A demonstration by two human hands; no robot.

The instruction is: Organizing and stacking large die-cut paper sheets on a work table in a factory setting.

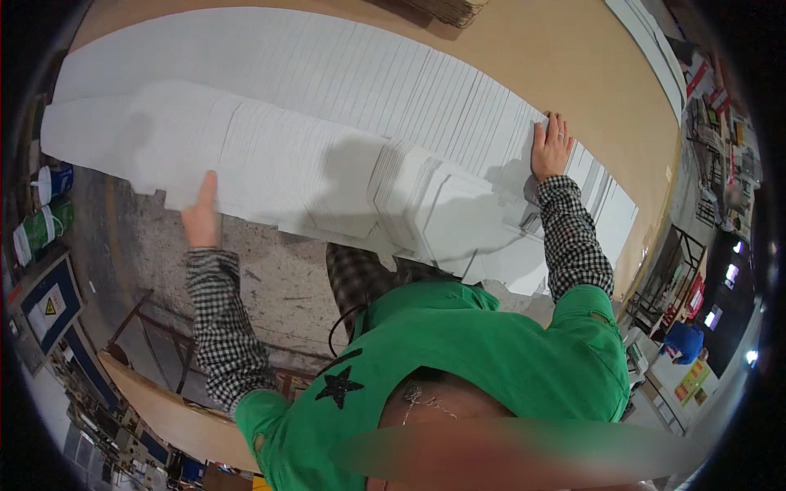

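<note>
White fanned card sheets [327, 139] overlap across a tan desk [565, 57]; the left hand [201, 214] lifts their near edge, fingers underneath, hidden; the right hand [550, 147] presses their far end flat, fingers slightly spread, seemingly steadying the row.

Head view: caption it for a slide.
Left hand and right hand press flat on fanned white sheets atop a tan table.

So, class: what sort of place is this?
Probably a print or packaging workshop: fanned white card sheets on a brown worktable under both hands, a bare concrete floor, and racks along the edges.
</note>
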